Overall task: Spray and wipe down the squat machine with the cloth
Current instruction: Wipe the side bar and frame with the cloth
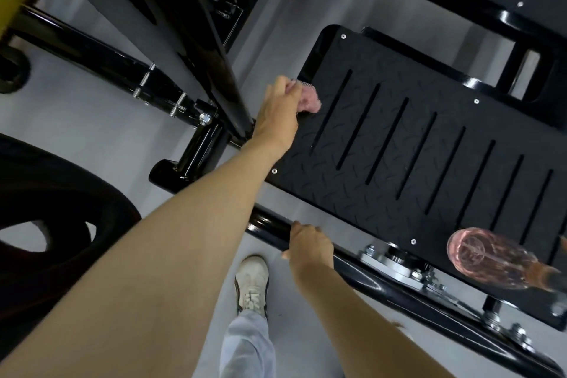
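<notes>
Fingers of our left hand (277,113) curl round a crumpled pink cloth (308,100), pressing it onto the black slotted tread-pattern footplate (429,163) of the squat machine (159,80), at the plate's left edge. Our right hand (310,244) wraps round the glossy black frame tube (270,224) along the plate's near edge. A translucent pink bottle (491,258), blurred, shows at the near right corner.

Wearer's body: bare left forearm (184,239) and right forearm (362,316); pale grey-blue trouser leg (248,344); off-white lace-up trainer (252,284) with dark side stripes.
</notes>
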A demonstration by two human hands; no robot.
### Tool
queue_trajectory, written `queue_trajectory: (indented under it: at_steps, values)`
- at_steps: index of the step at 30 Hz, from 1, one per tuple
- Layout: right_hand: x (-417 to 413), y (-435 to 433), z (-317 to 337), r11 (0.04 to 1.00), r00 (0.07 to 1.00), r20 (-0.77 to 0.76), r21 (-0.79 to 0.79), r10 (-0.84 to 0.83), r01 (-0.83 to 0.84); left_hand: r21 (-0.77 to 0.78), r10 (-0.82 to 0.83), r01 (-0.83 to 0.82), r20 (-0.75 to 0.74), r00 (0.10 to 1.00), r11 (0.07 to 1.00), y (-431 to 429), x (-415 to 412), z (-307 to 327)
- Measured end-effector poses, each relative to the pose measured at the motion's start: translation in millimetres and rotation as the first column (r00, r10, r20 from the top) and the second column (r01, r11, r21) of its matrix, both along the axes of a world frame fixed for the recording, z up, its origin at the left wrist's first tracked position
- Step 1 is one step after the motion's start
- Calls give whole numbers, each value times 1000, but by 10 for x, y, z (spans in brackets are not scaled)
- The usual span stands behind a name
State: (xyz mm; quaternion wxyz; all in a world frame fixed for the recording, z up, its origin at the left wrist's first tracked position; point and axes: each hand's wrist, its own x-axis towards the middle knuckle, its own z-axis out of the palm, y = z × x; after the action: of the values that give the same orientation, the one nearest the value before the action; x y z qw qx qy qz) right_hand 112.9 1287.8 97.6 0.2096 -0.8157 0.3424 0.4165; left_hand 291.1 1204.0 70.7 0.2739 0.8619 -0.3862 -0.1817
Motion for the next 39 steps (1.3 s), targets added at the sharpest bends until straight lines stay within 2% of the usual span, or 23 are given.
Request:
queue_trajectory:
  at_steps: [2,4,9,11,14,15,17,19,20,21,23,25,26,27,28,29,30,31,32,33,36,38,39]
  values:
    - [-2,-6,-15,1000,1000,5,-6,12,-12,82,-73,72,11,997,994,-68,44,-10]
    - [-10,-2,-27,1000,1000,4,-6,4,-4,171,-53,45,44,998,984,120,-52,-72]
    - [0,-10,5,1000,1000,11,0,-5,5,362,-50,-8,150,987,932,1235,-530,-57]
    - [1,-25,27,1000,1000,15,1,-1,1,382,-130,34,229,965,923,1567,-677,64]
    - [-1,-34,54,1000,1000,24,2,10,-10,321,-100,14,251,963,947,1899,-721,141]
    - [-2,-37,59,1000,1000,26,0,11,-11,303,-39,-41,254,966,952,1940,-659,138]
    - [1,-28,72,1000,1000,22,-2,6,-6,242,228,-300,285,931,923,1983,-445,91]
    - [-5,-26,57,1000,1000,13,-7,7,-7,209,548,-592,234,803,779,1939,-248,9]
    - [-3,-22,57,1000,1000,7,-7,2,-2,196,646,-677,204,736,709,1902,-212,-8]
    - [3,-19,61,1000,1000,3,-7,-7,7,162,677,-704,194,710,691,1861,-228,-39]
    - [12,-31,63,1000,1000,4,-6,-1,1,99,576,-599,188,795,794,1795,-427,-90]
    - [17,-37,85,1000,1000,-3,2,-9,9,76,285,-308,223,932,948,1843,-725,-140]
    - [13,-41,95,1000,1000,-13,2,-16,16,65,163,-183,234,958,981,1899,-775,-168]
    - [17,-40,99,1000,1000,-21,-1,-19,19,37,131,-144,233,964,989,1963,-715,-189]
    - [19,-40,102,1000,999,-27,-2,-23,23,0,208,-213,216,954,977,1997,-606,-201]
    - [27,-38,106,1000,999,-26,-3,-28,28,-31,356,-355,154,922,934,2014,-472,-219]
    - [36,-33,108,999,999,-23,0,-34,34,-71,530,-526,58,846,848,2017,-311,-205]
    - [46,-32,114,999,999,-20,2,-38,38,-129,686,-693,-99,721,709,2000,-147,-186]
    - [55,-32,122,999,999,-18,3,-38,38,-162,767,-800,-231,599,577,1968,0,-158]
    - [58,-34,128,999,999,-20,5,-35,35,-142,811,-857,-276,515,496,1929,113,-139]
    - [45,-37,135,1000,999,-28,4,-28,28,-96,877,-925,-296,379,367,1828,230,-124]
    - [44,-33,123,1000,1000,-25,-8,-11,11,-78,906,-980,-374,198,182,1799,278,-185]
    - [40,-37,111,1000,1000,-19,-11,2,-2,0,882,-995,-462,90,102,1808,326,-216]
